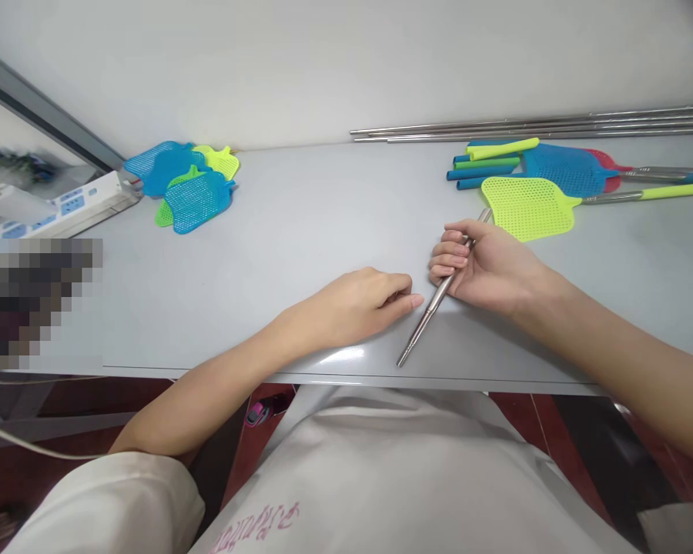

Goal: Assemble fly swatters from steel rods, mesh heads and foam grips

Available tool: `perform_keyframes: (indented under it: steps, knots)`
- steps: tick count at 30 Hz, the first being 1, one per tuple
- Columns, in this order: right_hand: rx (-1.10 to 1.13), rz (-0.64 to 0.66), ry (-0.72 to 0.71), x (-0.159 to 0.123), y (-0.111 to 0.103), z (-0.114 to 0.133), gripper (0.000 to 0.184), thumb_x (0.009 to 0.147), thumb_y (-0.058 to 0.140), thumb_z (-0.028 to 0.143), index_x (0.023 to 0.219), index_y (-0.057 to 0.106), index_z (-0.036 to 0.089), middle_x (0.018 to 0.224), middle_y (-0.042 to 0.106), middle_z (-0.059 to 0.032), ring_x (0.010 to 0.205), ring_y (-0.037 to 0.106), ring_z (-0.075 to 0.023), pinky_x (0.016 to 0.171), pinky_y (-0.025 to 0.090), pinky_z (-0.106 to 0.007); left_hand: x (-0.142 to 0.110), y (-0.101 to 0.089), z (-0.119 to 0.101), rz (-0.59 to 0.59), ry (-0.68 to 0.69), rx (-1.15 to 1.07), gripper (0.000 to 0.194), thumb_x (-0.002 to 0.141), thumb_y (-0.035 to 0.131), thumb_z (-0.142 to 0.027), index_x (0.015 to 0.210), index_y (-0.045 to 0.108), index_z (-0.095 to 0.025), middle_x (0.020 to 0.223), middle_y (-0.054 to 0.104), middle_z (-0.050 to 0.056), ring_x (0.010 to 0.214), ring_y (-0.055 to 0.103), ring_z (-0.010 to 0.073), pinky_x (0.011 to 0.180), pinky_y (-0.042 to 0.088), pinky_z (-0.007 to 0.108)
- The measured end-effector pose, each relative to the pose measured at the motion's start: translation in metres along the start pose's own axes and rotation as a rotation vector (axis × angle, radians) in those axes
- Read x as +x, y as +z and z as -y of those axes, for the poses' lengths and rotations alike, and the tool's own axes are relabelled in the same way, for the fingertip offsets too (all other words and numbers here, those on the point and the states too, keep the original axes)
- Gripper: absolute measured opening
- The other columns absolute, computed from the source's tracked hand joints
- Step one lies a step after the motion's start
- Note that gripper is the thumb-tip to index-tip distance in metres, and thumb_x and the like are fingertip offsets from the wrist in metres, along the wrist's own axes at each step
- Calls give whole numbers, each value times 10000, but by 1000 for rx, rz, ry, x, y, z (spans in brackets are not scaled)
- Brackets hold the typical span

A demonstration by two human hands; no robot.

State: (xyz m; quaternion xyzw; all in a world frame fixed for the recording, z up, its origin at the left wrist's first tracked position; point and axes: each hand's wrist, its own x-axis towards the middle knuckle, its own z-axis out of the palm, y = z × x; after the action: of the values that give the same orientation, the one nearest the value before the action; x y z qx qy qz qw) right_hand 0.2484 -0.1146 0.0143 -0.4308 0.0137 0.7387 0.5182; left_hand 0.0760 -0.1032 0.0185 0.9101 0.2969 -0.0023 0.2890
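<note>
My right hand [485, 265] is wrapped round a short metal telescopic rod [430, 309], which slants down toward the table's front edge. The rod's upper end sticks out above my fingers, close to a yellow fly swatter [528, 208]. My left hand [375, 302] rests on the grey table, its fingers curled under and its thumb pointing at the rod without touching it. Nothing shows in that hand. Behind the yellow swatter lie a blue fly swatter [571, 169] and a red one [610, 161], partly covered, both with metal shafts.
Blue and green-yellow swatter heads [199, 201] lie in a pile at the back left. Several coloured tubes [485, 171] sit beside the swatters on the right. Long metal rods [531, 127] run along the wall. A power strip [69, 204] stands at the left.
</note>
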Motion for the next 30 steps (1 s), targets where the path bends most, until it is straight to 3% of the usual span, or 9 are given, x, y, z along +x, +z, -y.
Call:
perform_keyframes:
  steps: [30]
  knots:
    - [-78,12,-17,0,1,-1,247,787,425,138,614,256,190,470,196,59,383,202,-53,383,274,-189,1,-1,0,10,-9,-6,338,902,325,-387,646,408,-182,504,390,-41,459,356,88,468,213,246]
